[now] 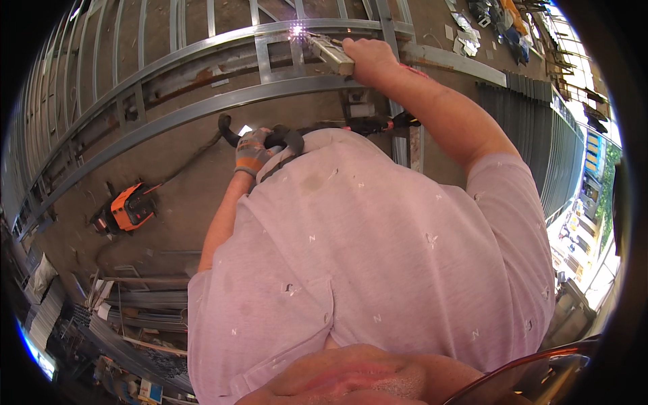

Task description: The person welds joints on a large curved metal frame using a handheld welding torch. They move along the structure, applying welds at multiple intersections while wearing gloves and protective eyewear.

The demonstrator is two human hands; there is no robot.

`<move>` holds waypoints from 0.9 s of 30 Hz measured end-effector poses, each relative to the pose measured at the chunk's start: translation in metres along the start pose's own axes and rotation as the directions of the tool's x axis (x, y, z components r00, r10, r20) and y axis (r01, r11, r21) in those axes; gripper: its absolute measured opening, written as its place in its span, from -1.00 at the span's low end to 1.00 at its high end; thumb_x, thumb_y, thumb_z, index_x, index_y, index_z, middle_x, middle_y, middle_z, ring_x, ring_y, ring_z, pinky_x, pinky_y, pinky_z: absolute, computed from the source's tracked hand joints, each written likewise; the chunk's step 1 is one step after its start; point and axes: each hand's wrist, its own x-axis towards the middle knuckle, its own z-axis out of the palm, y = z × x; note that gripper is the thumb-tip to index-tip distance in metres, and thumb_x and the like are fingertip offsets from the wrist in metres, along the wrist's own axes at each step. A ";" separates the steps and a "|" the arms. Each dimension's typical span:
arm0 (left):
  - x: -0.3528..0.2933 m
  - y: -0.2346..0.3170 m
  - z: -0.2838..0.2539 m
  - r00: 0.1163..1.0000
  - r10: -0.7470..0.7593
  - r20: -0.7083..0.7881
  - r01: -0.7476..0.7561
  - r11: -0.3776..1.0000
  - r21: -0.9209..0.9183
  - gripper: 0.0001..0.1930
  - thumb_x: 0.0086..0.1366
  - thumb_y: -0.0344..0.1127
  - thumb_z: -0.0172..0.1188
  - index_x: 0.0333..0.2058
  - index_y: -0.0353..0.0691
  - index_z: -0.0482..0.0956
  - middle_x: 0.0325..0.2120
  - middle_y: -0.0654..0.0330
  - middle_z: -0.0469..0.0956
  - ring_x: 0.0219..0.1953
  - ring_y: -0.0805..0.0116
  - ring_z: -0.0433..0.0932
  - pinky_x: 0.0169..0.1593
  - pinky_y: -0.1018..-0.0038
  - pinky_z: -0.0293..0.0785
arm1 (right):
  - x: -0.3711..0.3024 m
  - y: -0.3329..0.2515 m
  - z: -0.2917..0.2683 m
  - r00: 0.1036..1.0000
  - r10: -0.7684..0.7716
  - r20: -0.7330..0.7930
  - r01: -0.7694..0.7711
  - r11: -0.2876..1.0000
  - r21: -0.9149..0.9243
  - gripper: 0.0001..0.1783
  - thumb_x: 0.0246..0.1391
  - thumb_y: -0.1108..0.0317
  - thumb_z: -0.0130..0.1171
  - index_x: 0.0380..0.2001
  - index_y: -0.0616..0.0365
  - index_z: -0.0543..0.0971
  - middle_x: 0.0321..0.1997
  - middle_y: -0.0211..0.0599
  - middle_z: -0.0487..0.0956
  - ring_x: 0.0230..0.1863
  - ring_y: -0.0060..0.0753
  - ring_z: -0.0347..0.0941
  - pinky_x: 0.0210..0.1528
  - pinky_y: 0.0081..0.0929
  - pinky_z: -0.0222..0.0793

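Bare right hand (pixel 368 59) closed around pale welding electrode holder (pixel 331 54), long axis pointing up-left at bright spark (pixel 295 30) on grey steel frame (pixel 202 108); gloved left hand (pixel 253 150) gripping black cable (pixel 283 138) below that frame

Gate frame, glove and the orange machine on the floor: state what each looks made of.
Gate frame: grey metal tubing, probably steel, dull with rust-brown patches; a bright spark shows on it. Glove on the left hand: grey knit fabric with an orange cuff. Orange machine: painted metal or plastic casing; too small to tell.
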 end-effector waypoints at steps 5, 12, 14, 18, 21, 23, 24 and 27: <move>0.003 -0.005 0.002 1.000 0.000 0.001 0.000 1.000 -0.013 -0.58 0.11 -0.25 0.49 -0.03 -0.15 0.71 -0.12 0.00 0.73 -0.01 -0.11 0.68 0.08 0.10 0.63 | -0.001 0.002 0.004 1.000 0.013 -0.004 -0.013 1.000 0.000 -0.72 0.13 0.35 0.32 -0.07 0.10 0.64 -0.08 -0.10 0.78 -0.01 0.06 0.76 0.02 -0.02 0.67; -0.001 -0.016 0.003 1.000 0.008 0.015 -0.009 0.999 0.040 -0.51 0.08 -0.13 0.52 0.00 -0.13 0.70 -0.17 -0.01 0.74 -0.06 -0.09 0.69 0.09 0.10 0.62 | -0.014 0.005 -0.012 0.996 0.054 0.069 -0.056 0.998 0.029 -0.66 0.12 0.30 0.35 -0.03 0.10 0.64 -0.04 -0.08 0.78 0.02 0.06 0.76 0.05 -0.03 0.67; -0.003 -0.016 0.002 1.000 0.005 0.024 -0.005 0.999 0.034 -0.51 0.07 -0.15 0.50 -0.01 -0.15 0.69 -0.13 -0.02 0.74 -0.04 -0.09 0.69 0.11 0.11 0.62 | -0.025 0.016 -0.006 0.998 0.062 0.031 -0.064 0.996 0.069 -0.65 0.10 0.27 0.35 -0.04 0.03 0.58 -0.13 -0.07 0.76 -0.04 0.11 0.73 0.00 0.04 0.64; 0.006 0.000 -0.008 0.999 -0.023 0.033 0.021 0.999 0.046 -0.53 0.06 -0.18 0.50 -0.02 -0.15 0.70 -0.11 -0.02 0.74 -0.02 -0.09 0.69 0.12 0.12 0.62 | -0.070 0.036 -0.031 0.988 0.135 0.079 -0.148 0.968 0.205 -0.68 0.11 0.28 0.32 -0.07 0.01 0.55 -0.19 -0.03 0.74 -0.06 0.25 0.67 -0.04 0.12 0.59; 0.010 -0.022 0.006 0.999 0.029 0.030 -0.031 0.998 0.049 -0.55 0.08 -0.18 0.48 -0.02 -0.15 0.71 -0.08 -0.03 0.74 -0.01 -0.10 0.69 0.13 0.10 0.62 | -0.108 0.065 -0.009 0.994 0.087 -0.058 -0.054 0.899 0.434 -0.71 0.11 0.31 0.36 -0.10 0.05 0.56 -0.21 -0.02 0.71 -0.08 0.31 0.63 -0.07 0.09 0.56; 0.018 -0.004 0.000 0.991 -0.039 0.124 0.033 0.998 0.056 -0.54 0.08 -0.20 0.48 -0.01 -0.13 0.70 -0.07 -0.04 0.73 0.01 -0.14 0.69 0.12 0.08 0.63 | -0.131 0.077 0.001 0.997 0.063 -0.046 -0.028 0.840 0.542 -0.71 0.11 0.32 0.41 -0.13 0.06 0.57 -0.25 -0.01 0.69 -0.11 0.33 0.61 -0.10 0.04 0.55; 0.017 0.004 -0.007 0.983 -0.089 0.163 0.079 0.995 0.064 -0.53 0.09 -0.20 0.48 0.00 -0.13 0.69 -0.07 -0.05 0.73 0.02 -0.16 0.69 0.12 0.07 0.64 | -0.138 0.077 0.004 0.999 0.035 -0.042 -0.003 0.803 0.596 -0.71 0.11 0.33 0.43 -0.14 0.07 0.57 -0.27 0.00 0.68 -0.13 0.33 0.60 -0.11 0.01 0.54; 0.010 0.005 -0.006 0.948 -0.194 0.253 0.175 0.980 0.095 -0.52 0.08 -0.20 0.42 0.02 -0.12 0.69 -0.01 -0.06 0.70 0.09 -0.15 0.65 0.16 0.05 0.62 | -0.158 0.072 0.020 0.999 0.033 0.030 -0.044 0.712 0.700 -0.69 0.14 0.31 0.50 -0.14 0.09 0.59 -0.33 -0.03 0.66 -0.23 0.28 0.60 -0.18 -0.12 0.56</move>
